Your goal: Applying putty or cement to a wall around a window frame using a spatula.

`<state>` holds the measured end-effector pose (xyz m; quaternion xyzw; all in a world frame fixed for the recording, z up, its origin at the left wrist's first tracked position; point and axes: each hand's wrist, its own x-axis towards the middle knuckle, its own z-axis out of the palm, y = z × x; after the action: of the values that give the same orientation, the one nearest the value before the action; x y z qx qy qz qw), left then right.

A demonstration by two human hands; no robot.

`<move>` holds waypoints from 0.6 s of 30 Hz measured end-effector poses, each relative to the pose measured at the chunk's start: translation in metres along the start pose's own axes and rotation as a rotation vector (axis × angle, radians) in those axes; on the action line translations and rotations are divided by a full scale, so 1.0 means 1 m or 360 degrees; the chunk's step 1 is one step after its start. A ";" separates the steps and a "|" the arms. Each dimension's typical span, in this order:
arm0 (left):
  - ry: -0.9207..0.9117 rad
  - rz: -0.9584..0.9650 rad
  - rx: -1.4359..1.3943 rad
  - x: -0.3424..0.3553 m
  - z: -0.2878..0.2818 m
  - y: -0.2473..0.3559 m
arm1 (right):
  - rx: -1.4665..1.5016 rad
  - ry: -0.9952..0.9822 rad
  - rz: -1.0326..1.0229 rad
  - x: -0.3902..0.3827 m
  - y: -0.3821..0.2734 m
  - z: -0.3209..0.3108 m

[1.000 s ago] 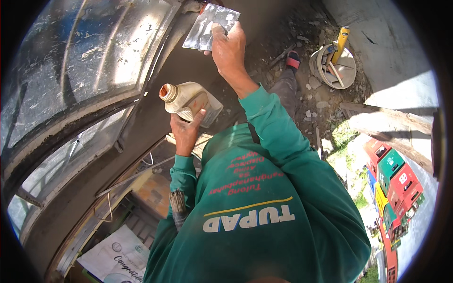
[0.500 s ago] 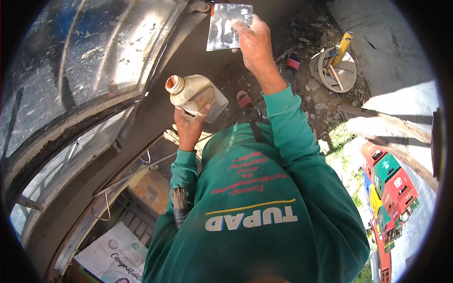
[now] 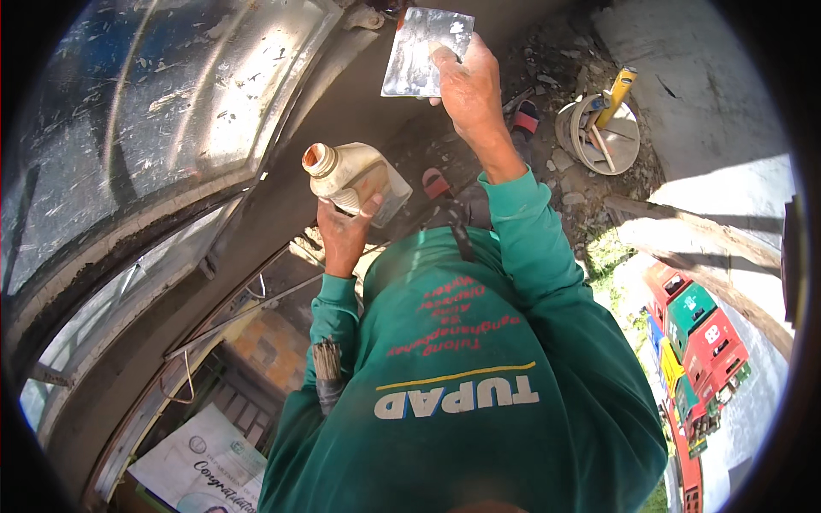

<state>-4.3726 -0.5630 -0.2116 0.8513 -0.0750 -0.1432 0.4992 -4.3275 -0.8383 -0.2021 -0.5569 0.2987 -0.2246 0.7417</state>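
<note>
My left hand is closed around the lower side of a beige plastic jug. The jug leans to the left, its uncapped mouth stained reddish-brown. My right hand pinches a flat, grey rectangular plate, smeared with white and held up in front of the dark wall; I cannot tell whether it is metal. My thumb lies across its face, and the other fingers are mostly hidden behind. A paintbrush with worn bristles rests against my left sleeve, its dark handle toward my body.
A weathered, paint-spotted panel fills the upper left. A white bucket with a yellow tool stands on rubble at the right. Wooden boards and stacked crates are farther right. A printed banner lies at the lower left.
My right hand and the plate have shifted slightly to the right, and the plate is tilted a little more. The jug stays nearly in place in my left hand.
</note>
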 end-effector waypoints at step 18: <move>-0.0013 -0.0018 -0.0002 0.006 0.007 0.013 | -0.0429 -0.0319 -0.0120 0.021 -0.035 -0.023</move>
<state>-4.3687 -0.5765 -0.2047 0.8508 -0.0720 -0.1494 0.4986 -4.3281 -0.8780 -0.1773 -0.6818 0.2296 -0.1534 0.6775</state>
